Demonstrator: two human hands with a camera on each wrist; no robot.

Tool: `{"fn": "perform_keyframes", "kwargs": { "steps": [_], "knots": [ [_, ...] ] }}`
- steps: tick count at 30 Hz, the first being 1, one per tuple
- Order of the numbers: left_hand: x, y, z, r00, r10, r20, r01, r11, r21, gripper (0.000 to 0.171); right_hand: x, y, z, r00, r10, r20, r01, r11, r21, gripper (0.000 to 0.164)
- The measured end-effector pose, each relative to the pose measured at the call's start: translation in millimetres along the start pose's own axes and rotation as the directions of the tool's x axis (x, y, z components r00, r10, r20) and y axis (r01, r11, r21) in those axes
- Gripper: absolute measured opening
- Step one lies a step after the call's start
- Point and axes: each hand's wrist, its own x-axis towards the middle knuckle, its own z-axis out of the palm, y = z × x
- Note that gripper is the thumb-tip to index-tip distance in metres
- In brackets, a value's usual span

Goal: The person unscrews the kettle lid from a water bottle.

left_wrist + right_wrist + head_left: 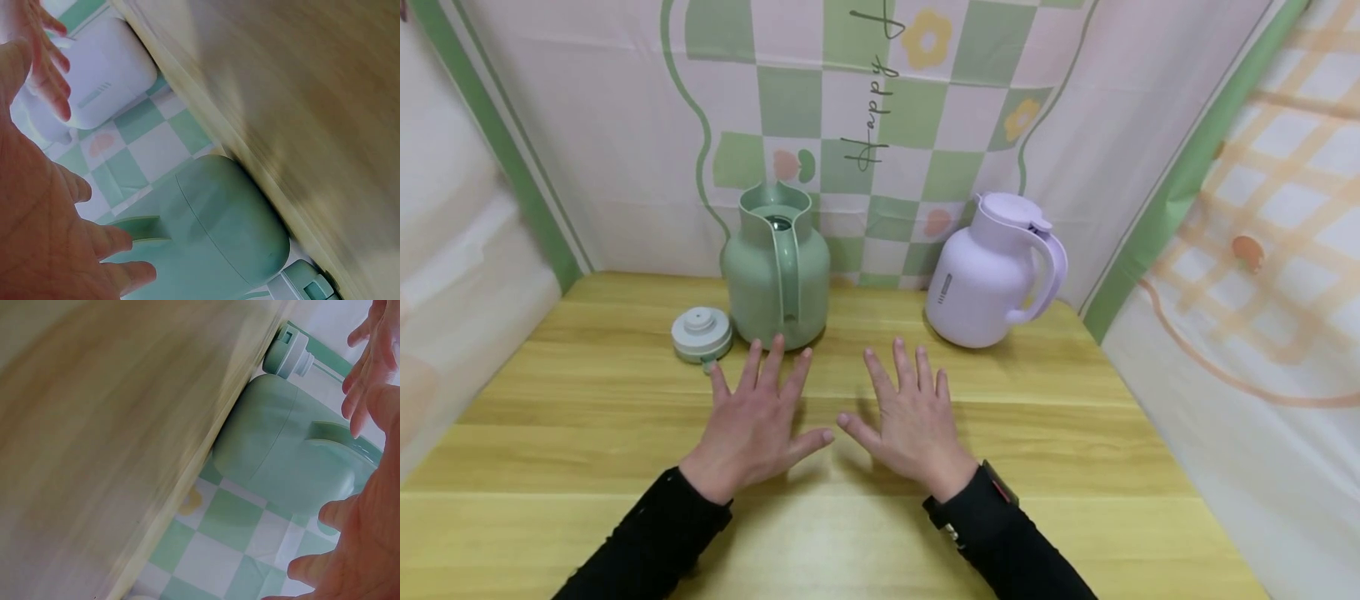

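Both hands are held out with fingers spread, palms down over the wooden table. My left hand [752, 425] is nearest the green thermos jug [745, 275], its fingertips overlapping the jug's base in the head view. That jug stands upright with its top uncovered and its handle toward me. Left of it sits a grey-white and green lid [702, 333], knob side up. My right hand [913, 417] holds nothing and is in front of the gap between the jugs. At the right stands a lilac thermos jug [973, 283] with its lid on and its handle pointing right.
The wooden table [865, 533] reaches back to a cloth backdrop [910, 117] with green and white checks. Cloth side walls [1262, 250] with green edging rise at left and right. Both jugs stand near the table's back edge.
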Motion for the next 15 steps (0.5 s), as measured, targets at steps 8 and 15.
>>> {"fn": "perform_keyframes", "kwargs": {
  "steps": [8, 15],
  "knots": [
    [3.3, 7.5, -1.6, 0.999, 0.028, 0.017, -0.027, 0.999, -0.029, 0.106, -4.1, 6.2, -4.1, 1.000, 0.015, 0.001, -0.015, 1.000, 0.026, 0.097],
    [0.7, 9.7, -3.9, 0.999, 0.020, 0.032, -0.017, 0.995, -0.102, 0.104, -2.2, 5.5, -7.7, 1.000, 0.013, 0.022, -0.015, 0.997, 0.070, 0.097]
  ]
}}
